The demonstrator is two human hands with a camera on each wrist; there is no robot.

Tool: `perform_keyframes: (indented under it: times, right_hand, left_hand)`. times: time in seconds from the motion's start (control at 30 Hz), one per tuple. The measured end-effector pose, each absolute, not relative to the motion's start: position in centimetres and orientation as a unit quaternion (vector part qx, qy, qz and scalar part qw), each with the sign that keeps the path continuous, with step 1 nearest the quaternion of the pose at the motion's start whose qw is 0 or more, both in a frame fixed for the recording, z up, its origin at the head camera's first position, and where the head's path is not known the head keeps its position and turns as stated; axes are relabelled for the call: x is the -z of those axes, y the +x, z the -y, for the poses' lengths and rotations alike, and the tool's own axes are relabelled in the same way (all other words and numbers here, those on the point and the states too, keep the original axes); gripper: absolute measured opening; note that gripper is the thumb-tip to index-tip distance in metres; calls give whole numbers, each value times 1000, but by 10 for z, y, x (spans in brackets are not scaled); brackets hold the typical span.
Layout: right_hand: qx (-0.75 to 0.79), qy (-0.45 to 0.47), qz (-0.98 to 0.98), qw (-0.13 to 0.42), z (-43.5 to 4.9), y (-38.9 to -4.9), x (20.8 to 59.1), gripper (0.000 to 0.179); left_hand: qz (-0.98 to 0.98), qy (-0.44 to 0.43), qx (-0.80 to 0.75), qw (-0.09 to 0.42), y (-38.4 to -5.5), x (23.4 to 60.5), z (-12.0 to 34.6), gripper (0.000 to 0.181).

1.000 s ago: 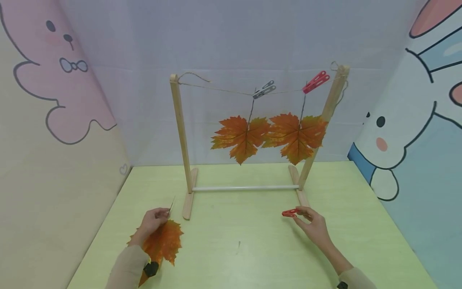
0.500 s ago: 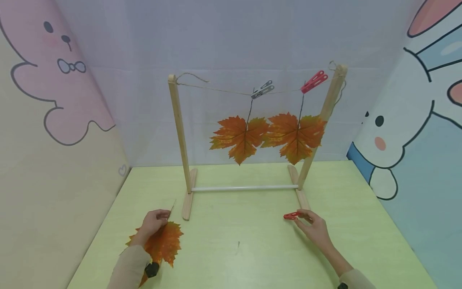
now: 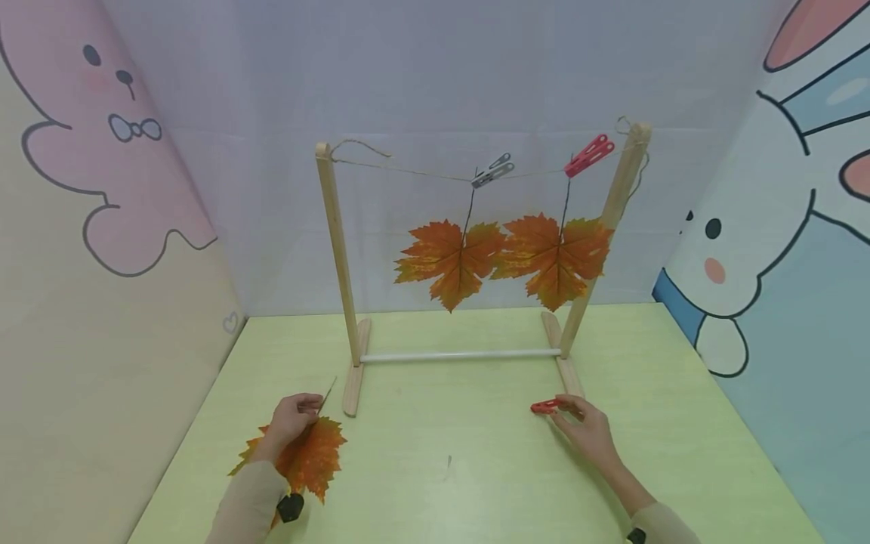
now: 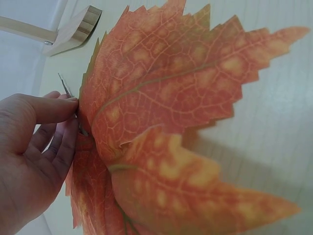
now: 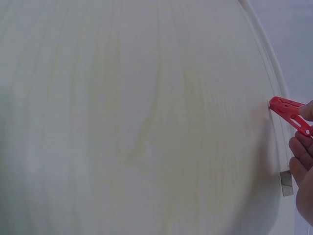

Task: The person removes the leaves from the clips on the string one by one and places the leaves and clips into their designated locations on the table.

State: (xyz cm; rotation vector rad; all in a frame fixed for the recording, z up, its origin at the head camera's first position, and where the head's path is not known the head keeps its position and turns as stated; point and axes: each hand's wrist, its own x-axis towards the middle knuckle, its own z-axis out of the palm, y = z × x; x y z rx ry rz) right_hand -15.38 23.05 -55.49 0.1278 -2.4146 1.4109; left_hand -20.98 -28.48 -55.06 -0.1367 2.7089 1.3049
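Note:
At the left of the table my left hand (image 3: 294,419) pinches the stem of an orange maple leaf (image 3: 314,457); the stem tip points up past the fingers. In the left wrist view the leaf (image 4: 161,88) spreads out beside the thumb and fingertips. My right hand (image 3: 590,431), to the right of the middle, pinches a red clothespin (image 3: 544,407) by its handle end. The right wrist view shows the clothespin (image 5: 289,113) at the right edge, its nose pointing away from the fingers, with most of the hand cut off.
Behind the hands stands a wooden frame (image 3: 337,261) with a string (image 3: 408,169) between its posts. Two maple leaves (image 3: 451,257) hang there, one from a grey clothespin (image 3: 492,172), one from a red one (image 3: 588,156). A white rod (image 3: 462,355) joins the feet.
The leaf in my left hand has turned slightly, its stem leaning a little more to the right. The right hand and clothespin have dipped slightly. The hanging leaves stay as they were.

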Motion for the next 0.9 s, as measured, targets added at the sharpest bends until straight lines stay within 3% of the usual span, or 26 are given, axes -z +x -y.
perform_keyframes:
  times: [0.9]
  right_hand:
    - [-441, 44, 879, 174, -230, -159, 574, 31]
  left_hand:
    - [-897, -42, -436, 58, -218, 534, 279, 33]
